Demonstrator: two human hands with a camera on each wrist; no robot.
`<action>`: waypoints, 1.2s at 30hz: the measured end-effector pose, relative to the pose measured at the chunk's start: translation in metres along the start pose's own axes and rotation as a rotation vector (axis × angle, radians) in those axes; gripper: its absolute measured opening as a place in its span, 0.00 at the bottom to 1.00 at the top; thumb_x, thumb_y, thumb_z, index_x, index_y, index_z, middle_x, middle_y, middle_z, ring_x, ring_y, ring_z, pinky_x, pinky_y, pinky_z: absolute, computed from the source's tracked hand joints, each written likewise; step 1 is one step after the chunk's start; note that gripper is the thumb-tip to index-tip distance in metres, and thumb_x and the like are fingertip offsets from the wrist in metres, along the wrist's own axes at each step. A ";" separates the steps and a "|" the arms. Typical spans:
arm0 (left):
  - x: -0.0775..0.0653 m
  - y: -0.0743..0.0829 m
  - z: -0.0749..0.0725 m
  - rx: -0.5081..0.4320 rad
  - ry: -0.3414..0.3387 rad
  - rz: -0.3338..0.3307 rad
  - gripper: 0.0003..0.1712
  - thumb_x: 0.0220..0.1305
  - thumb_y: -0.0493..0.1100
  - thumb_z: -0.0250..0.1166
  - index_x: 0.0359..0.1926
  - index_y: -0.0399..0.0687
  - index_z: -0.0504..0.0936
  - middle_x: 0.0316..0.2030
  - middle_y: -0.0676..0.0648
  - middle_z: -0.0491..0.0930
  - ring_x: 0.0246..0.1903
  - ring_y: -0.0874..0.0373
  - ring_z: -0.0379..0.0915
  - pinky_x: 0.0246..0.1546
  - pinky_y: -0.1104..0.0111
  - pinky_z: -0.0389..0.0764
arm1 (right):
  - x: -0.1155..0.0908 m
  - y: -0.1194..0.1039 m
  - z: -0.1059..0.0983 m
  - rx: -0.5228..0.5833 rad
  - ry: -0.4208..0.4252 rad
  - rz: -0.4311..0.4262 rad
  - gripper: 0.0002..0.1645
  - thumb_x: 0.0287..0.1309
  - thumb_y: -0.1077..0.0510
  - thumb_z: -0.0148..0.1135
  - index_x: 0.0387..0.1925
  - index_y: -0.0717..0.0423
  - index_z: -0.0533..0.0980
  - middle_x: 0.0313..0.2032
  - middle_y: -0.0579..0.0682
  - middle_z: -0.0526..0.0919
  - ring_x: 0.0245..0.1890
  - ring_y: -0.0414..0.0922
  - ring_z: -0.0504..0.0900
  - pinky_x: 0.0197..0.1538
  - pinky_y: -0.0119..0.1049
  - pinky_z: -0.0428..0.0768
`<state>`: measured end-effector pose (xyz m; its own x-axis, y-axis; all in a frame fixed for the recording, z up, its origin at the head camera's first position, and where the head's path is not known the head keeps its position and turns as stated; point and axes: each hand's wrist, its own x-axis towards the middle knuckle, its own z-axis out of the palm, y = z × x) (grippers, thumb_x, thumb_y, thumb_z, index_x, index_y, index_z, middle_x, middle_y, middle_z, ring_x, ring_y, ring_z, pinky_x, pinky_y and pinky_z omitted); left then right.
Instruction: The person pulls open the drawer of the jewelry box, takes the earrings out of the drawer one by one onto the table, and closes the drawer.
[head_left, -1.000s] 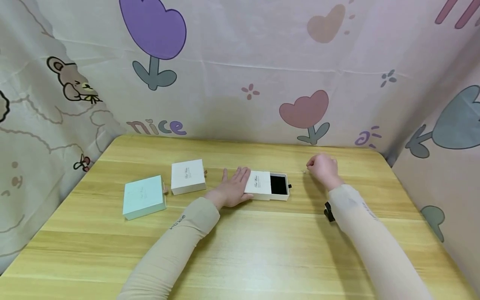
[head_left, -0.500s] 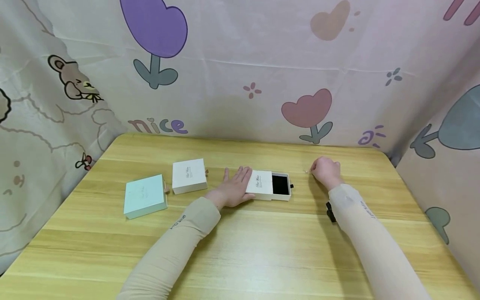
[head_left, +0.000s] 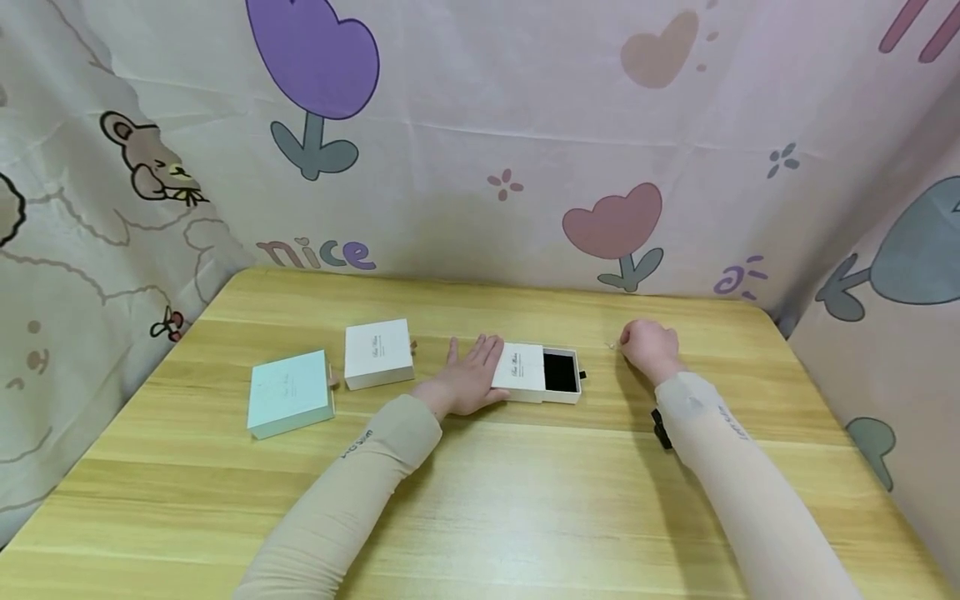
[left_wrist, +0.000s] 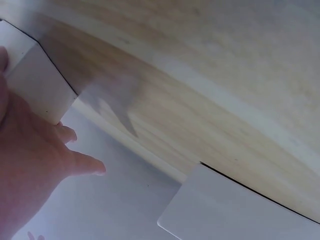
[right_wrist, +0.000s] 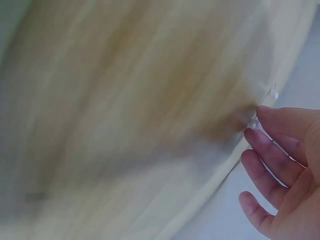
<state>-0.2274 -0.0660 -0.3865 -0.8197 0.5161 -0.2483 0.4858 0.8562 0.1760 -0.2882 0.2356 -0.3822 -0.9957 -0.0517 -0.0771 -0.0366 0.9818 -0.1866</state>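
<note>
My left hand [head_left: 467,379] rests with spread, straight fingers on the left end of a white drawer-style jewelry box [head_left: 517,371]. The box's drawer [head_left: 576,379], lined in black, stands partly out on the right, a small black tab at its end. Right of it, close over the table, my right hand [head_left: 649,346] has thumb and index finger together. In the right wrist view those fingertips pinch a small clear, shiny piece [right_wrist: 254,123], like an earring. A second tiny glinting piece [right_wrist: 274,94] lies just beyond the fingertips.
To the left stand a second white box [head_left: 377,354] and a pale mint box [head_left: 290,393], both closed, with ribbon tabs facing right. A black strap or clip [head_left: 661,429] shows beside the right sleeve. Patterned cloth [head_left: 450,150] hangs behind the wooden table [head_left: 495,500].
My right hand has shifted slightly nearer to me and a little right. The left hand and the boxes have stayed in place, and the drawer is out by the same amount.
</note>
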 end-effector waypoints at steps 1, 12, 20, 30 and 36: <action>0.000 0.000 0.000 0.002 -0.002 0.001 0.48 0.68 0.64 0.44 0.73 0.39 0.34 0.74 0.40 0.34 0.73 0.47 0.28 0.67 0.40 0.32 | -0.001 0.001 0.000 -0.003 0.009 -0.003 0.14 0.57 0.62 0.53 0.41 0.62 0.80 0.45 0.61 0.83 0.47 0.60 0.79 0.52 0.59 0.68; -0.002 0.002 -0.002 0.036 -0.028 -0.031 0.49 0.68 0.67 0.39 0.73 0.38 0.36 0.74 0.41 0.36 0.74 0.48 0.29 0.68 0.41 0.31 | -0.016 -0.008 -0.018 0.049 0.075 -0.117 0.15 0.61 0.56 0.54 0.40 0.63 0.79 0.39 0.59 0.84 0.40 0.56 0.80 0.50 0.56 0.71; -0.003 0.000 0.001 0.022 -0.022 -0.041 0.48 0.68 0.67 0.38 0.73 0.38 0.36 0.74 0.40 0.34 0.74 0.48 0.28 0.68 0.41 0.31 | -0.034 -0.028 -0.009 0.182 -0.205 -0.396 0.46 0.48 0.52 0.69 0.64 0.68 0.61 0.61 0.67 0.69 0.61 0.64 0.67 0.64 0.58 0.63; -0.006 0.013 0.001 0.032 -0.019 -0.016 0.47 0.69 0.66 0.37 0.73 0.38 0.37 0.74 0.40 0.34 0.74 0.47 0.30 0.67 0.40 0.32 | -0.051 -0.038 0.001 0.133 -0.279 -0.451 0.56 0.43 0.45 0.72 0.66 0.70 0.57 0.60 0.65 0.71 0.62 0.62 0.67 0.66 0.61 0.56; -0.008 0.015 0.000 0.015 -0.017 -0.022 0.47 0.69 0.66 0.37 0.73 0.38 0.36 0.74 0.40 0.33 0.74 0.47 0.29 0.67 0.40 0.31 | -0.053 -0.040 -0.001 0.162 -0.272 -0.451 0.55 0.43 0.48 0.72 0.65 0.72 0.57 0.59 0.66 0.72 0.60 0.62 0.69 0.66 0.60 0.58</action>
<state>-0.2129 -0.0571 -0.3820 -0.8249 0.4974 -0.2685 0.4723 0.8675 0.1560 -0.2338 0.1994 -0.3701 -0.8258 -0.5270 -0.2010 -0.4190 0.8118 -0.4068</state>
